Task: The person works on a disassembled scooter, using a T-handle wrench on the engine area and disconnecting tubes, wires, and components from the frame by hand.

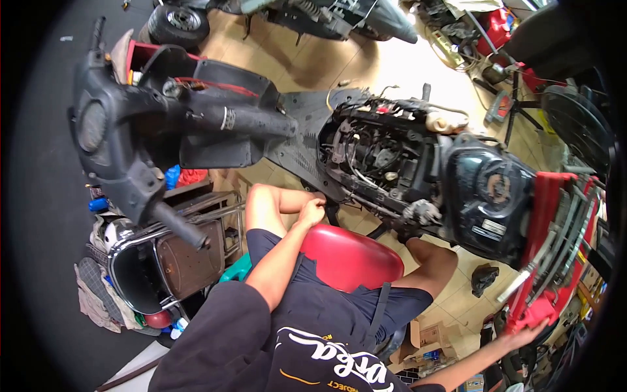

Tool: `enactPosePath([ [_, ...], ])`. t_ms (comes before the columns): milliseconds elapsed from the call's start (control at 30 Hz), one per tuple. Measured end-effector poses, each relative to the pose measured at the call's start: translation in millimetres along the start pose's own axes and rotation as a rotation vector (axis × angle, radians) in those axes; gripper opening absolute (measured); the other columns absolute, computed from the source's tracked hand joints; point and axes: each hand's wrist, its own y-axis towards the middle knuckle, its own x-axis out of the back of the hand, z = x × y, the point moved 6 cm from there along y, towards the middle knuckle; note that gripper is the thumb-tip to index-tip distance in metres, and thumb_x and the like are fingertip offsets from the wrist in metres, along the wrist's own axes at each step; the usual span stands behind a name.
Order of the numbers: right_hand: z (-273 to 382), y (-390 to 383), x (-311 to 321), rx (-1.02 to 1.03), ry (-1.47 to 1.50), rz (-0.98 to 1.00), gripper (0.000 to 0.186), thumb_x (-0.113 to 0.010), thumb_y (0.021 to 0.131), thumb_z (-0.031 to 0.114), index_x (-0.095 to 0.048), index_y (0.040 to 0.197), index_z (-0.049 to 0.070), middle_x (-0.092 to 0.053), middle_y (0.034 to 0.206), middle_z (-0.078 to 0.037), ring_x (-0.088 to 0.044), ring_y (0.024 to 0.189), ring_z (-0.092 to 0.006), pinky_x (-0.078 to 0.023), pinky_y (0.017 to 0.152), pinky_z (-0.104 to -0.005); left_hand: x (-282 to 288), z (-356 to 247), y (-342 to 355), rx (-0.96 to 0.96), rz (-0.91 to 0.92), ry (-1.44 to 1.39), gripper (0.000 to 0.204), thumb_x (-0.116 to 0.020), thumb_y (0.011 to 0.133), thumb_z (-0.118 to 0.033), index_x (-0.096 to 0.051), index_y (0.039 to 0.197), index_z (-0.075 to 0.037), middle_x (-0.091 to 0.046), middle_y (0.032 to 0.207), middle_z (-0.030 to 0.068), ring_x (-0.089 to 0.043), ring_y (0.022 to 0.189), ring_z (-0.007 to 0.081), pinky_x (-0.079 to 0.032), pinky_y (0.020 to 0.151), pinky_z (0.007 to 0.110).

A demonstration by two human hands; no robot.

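Note:
A partly stripped scooter stretches across the view, its open engine bay (pixel 385 153) full of wires and dirty parts. My left hand (pixel 312 212) is curled closed beside my left knee, just below the scooter's footboard (pixel 304 166); whatever its fingers hold, if anything, is hidden. Far to the right, my right hand (pixel 528 333) reaches to a bright red piece (pixel 541 312) at the near end of a red tool tray (pixel 548 189). Its fingers are blurred and I cannot tell whether they grip. Several long metal tools (pixel 565 228) lie along the tray.
A red seat (pixel 353 258) stands between my legs. The black fuel tank (pixel 490 196) sits at the scooter's rear. On the left are the handlebar (pixel 179 225) and a chrome-framed chair (pixel 134 277). A cardboard box (pixel 434 336) and a black bag (pixel 484 279) lie on the floor.

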Motion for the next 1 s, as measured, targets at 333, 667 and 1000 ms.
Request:
enactPosePath([
  [333, 37, -4, 37, 0.994, -0.778, 0.212, 0.052, -0.062, 0.094, 0.023, -0.047, 0.137, -0.002, -0.056, 0.132, -0.023, -0.059, 0.117, -0.0343, -0.049, 0.101, -0.0436, -37, 39, 0, -0.036, -0.258, 0.238, 0.041, -0.055, 0.095, -0.028, -0.056, 0.135, -0.021, -0.054, 0.105, 0.0191, -0.056, 0.105, 0.0372, -0.049, 0.086, 0.048],
  [667, -32, 33, 39, 0.095, 0.382, 0.691, 0.041, -0.047, 0.097, 0.026, -0.057, 0.128, 0.0, -0.064, 0.119, -0.019, -0.06, 0.106, -0.0375, -0.05, 0.094, -0.047, -52, 80, 21, -0.002, -0.293, -0.23, 0.033, -0.061, 0.085, -0.014, -0.065, 0.118, -0.018, -0.054, 0.115, 0.0239, -0.053, 0.111, 0.0386, -0.043, 0.1, 0.041],
  [1000, -184, -137, 19, -0.264, 0.342, 0.262, 0.014, -0.046, 0.095, 0.02, -0.052, 0.088, 0.01, -0.046, 0.076, -0.004, -0.045, 0.068, -0.0206, -0.038, 0.059, -0.032, -112, 104, 43, 0.599, 0.136, -1.629, 0.03, -0.047, 0.097, -0.022, -0.057, 0.118, -0.004, -0.059, 0.125, 0.0164, -0.052, 0.123, 0.033, -0.042, 0.107, 0.052],
])
